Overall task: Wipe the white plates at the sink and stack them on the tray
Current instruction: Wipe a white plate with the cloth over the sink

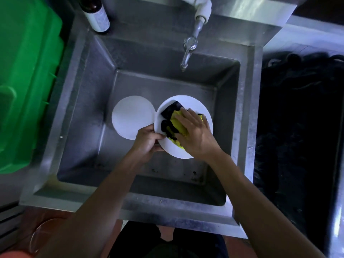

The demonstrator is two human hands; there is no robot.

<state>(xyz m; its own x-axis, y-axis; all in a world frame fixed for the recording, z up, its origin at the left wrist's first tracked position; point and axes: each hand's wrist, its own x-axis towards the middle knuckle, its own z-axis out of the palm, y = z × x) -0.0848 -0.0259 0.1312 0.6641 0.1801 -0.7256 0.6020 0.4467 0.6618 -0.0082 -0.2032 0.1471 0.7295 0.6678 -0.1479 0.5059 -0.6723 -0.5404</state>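
Over the steel sink (89, 112), the left hand (147, 140) gripped the white plate (188, 103) by its near-left rim, steadying it while the right hand (195, 135), fingers flat, pressed a yellow-and-black cloth (176, 123) onto it; a second plate (133, 117) lay just left.

Sink (242, 116) walls hem the hands; tap (187, 53) overhangs, seemingly well above them
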